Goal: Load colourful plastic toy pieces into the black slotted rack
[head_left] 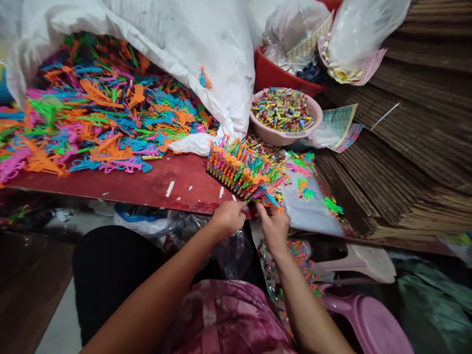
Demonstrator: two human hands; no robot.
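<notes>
A dark rack (pixel 228 186) stands at the red table's front edge, filled with rows of small colourful tubes topped with plastic pieces (pixel 247 164) in orange, green, pink and blue. At its near corner, my left hand (pixel 229 216) has its fingers curled and pressed together; whatever they pinch is too small to make out. Close to its right, my right hand (pixel 275 227) is closed beside a blue and orange plastic piece (pixel 270 197). The right fingertips are partly hidden, so what they grip cannot be made out.
A big white sack (pixel 221 64) spills loose plastic pieces (pixel 110 123) across the left. A pink bowl (pixel 317 118) of small tubes sits behind the rack, before a red tub (pixel 260 69). Stacked cardboard (pixel 398 162) borders the right. Clear plastic bags (pixel 313 211) lie beside the rack.
</notes>
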